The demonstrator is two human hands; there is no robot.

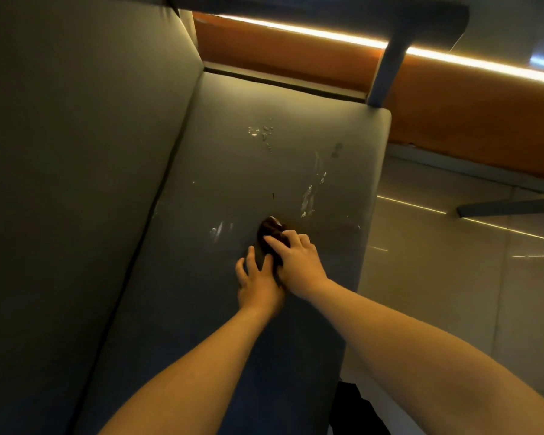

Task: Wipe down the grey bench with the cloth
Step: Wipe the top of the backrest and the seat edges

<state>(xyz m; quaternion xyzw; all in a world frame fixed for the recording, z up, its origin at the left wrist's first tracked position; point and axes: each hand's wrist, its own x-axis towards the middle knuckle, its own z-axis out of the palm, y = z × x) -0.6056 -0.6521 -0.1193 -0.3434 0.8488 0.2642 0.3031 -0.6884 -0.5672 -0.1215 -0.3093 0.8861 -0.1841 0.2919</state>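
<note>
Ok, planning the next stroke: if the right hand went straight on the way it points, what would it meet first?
The right hand holds the brown cloth; beyond that lies bare grey bench seat, then probably the backrest. The pale smear seems just off that line.

The cloth (pixel 271 232) lies on the bench (pixel 220 171) seat, right hand (pixel 299 262) on it, left hand (pixel 258 282) beside.
</note>
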